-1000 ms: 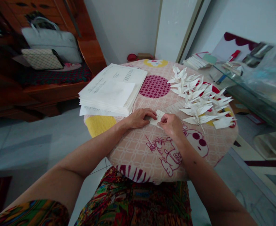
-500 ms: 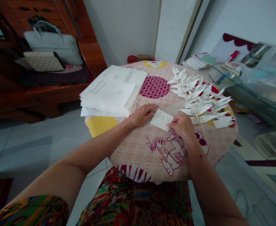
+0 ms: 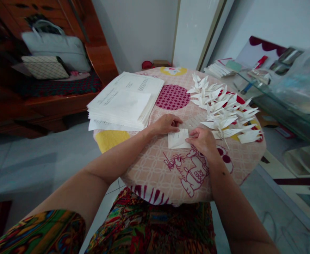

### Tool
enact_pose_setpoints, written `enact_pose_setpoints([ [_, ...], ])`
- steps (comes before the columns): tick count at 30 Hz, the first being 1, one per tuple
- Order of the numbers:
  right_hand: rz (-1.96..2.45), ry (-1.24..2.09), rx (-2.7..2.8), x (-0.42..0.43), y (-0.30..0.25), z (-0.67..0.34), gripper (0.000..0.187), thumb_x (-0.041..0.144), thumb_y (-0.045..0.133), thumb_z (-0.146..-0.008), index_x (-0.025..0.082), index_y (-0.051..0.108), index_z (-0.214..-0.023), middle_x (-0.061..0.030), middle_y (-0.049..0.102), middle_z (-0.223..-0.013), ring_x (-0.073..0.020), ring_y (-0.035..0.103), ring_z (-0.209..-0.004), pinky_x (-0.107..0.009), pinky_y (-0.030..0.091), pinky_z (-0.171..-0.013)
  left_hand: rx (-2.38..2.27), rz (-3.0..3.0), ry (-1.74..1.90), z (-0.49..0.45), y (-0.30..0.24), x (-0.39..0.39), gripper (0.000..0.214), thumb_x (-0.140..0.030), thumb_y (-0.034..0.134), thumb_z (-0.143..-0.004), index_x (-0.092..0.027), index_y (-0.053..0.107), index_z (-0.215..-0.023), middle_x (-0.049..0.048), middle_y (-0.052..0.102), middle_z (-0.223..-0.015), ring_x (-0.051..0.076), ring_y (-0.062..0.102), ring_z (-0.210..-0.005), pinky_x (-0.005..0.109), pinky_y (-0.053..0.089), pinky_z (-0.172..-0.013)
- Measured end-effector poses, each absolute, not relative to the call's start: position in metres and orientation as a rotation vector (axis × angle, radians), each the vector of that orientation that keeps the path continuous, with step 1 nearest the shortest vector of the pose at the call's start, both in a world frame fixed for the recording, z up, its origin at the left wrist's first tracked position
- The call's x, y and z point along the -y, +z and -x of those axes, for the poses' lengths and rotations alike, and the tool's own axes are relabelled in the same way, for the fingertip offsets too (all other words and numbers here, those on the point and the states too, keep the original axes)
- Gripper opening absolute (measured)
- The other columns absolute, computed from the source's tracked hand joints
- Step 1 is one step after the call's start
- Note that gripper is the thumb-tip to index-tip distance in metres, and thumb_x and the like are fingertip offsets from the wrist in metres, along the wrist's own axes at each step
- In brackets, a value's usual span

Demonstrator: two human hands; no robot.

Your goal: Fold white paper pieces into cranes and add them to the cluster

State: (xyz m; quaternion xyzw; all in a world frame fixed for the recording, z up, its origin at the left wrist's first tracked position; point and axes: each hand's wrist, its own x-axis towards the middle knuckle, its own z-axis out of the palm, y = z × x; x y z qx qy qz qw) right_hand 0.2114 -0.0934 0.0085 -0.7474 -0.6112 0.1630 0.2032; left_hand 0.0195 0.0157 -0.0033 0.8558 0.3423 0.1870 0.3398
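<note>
A small folded piece of white paper lies flat on the round table, which wears a pink patterned cloth. My right hand pinches the paper's right edge with curled fingers. My left hand rests on the cloth just above the paper's upper left corner, fingertips bent down near it. A heap of several folded white paper cranes lies to the right, just beyond my right hand. A thick stack of white printed sheets sits at the table's left.
A wooden bench with a grey bag stands at the left. A glass-topped surface with pens and clutter is at the right. More papers lie behind the table. My colourful clothing fills the near edge.
The paper was hidden between both hands, then came out flat and tilted; now it lies squarer and lower. My right hand slid to its right edge and my left hand moved up off it.
</note>
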Motion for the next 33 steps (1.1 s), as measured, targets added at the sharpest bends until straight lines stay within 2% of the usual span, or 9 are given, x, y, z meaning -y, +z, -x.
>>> enact_pose_setpoints([
  [9, 2.005, 0.485, 1.672, 0.094, 0.006, -0.213, 0.022, 0.032, 0.081, -0.067, 0.022, 0.075, -0.086, -0.0013, 0.071, -0.071, -0.0200, 0.065, -0.068, -0.034, 0.049, -0.068, -0.756, -1.889, 0.487, -0.011, -0.007, -0.003, 0.051, -0.023, 0.077, -0.070, -0.008, 0.070, -0.118, 0.0016, 0.069, -0.077, 0.010, 0.058, -0.066, 0.023, 0.043, -0.063],
  [15, 1.662, 0.670, 1.481, 0.088, -0.011, -0.218, 0.033, 0.043, 0.079, -0.066, 0.017, 0.072, -0.085, -0.0038, 0.072, -0.073, -0.0200, 0.067, -0.069, -0.034, 0.053, -0.068, -0.650, -1.376, 0.558, -0.009, -0.003, 0.006, 0.048, -0.017, 0.079, -0.066, -0.007, 0.071, -0.112, 0.0095, 0.076, -0.094, 0.014, 0.067, -0.077, 0.026, 0.051, -0.070],
  [17, 1.562, 0.802, 1.372, 0.086, -0.012, -0.217, 0.037, 0.047, 0.080, -0.063, 0.017, 0.071, -0.083, -0.0037, 0.073, -0.074, -0.0196, 0.066, -0.067, -0.033, 0.054, -0.064, -0.636, -1.301, 0.603, -0.009, 0.001, 0.008, 0.043, -0.016, 0.079, -0.068, -0.007, 0.072, -0.109, 0.0105, 0.076, -0.096, 0.015, 0.068, -0.078, 0.027, 0.052, -0.073],
  [21, 1.452, 1.147, 1.139, 0.090, -0.001, -0.210, 0.038, 0.049, 0.082, -0.058, 0.018, 0.070, -0.076, -0.0018, 0.070, -0.063, -0.0161, 0.060, -0.049, -0.029, 0.049, -0.046, -0.634, -1.252, 0.684, -0.010, 0.005, 0.011, 0.038, -0.012, 0.076, -0.072, -0.008, 0.072, -0.110, 0.0101, 0.076, -0.096, 0.014, 0.069, -0.078, 0.028, 0.053, -0.076],
  [23, 1.384, 1.271, 1.049, 0.094, 0.006, -0.206, 0.039, 0.049, 0.083, -0.056, 0.018, 0.070, -0.075, -0.0022, 0.070, -0.060, -0.0159, 0.059, -0.045, -0.028, 0.049, -0.042, -0.632, -1.244, 0.699, -0.009, 0.005, 0.012, 0.038, -0.012, 0.076, -0.073, -0.008, 0.071, -0.110, 0.0099, 0.075, -0.096, 0.014, 0.069, -0.077, 0.030, 0.053, -0.077],
  [28, 1.302, 1.364, 0.997, 0.098, 0.010, -0.202, 0.039, 0.049, 0.084, -0.057, 0.017, 0.070, -0.075, -0.0027, 0.070, -0.058, -0.0165, 0.061, -0.043, -0.027, 0.048, -0.039, -0.609, -1.210, 0.682, -0.010, 0.003, 0.011, 0.039, -0.013, 0.077, -0.073, -0.008, 0.071, -0.111, 0.0100, 0.075, -0.097, 0.015, 0.069, -0.076, 0.031, 0.053, -0.077],
  [33, 1.297, 1.386, 0.975, 0.098, 0.010, -0.199, 0.040, 0.046, 0.086, -0.055, 0.017, 0.070, -0.077, -0.0027, 0.071, -0.061, -0.0163, 0.061, -0.043, -0.027, 0.049, -0.038, -0.593, -1.160, 0.677, -0.011, 0.004, 0.013, 0.041, -0.012, 0.078, -0.071, -0.007, 0.070, -0.111, 0.0108, 0.075, -0.097, 0.015, 0.069, -0.078, 0.029, 0.053, -0.075],
])
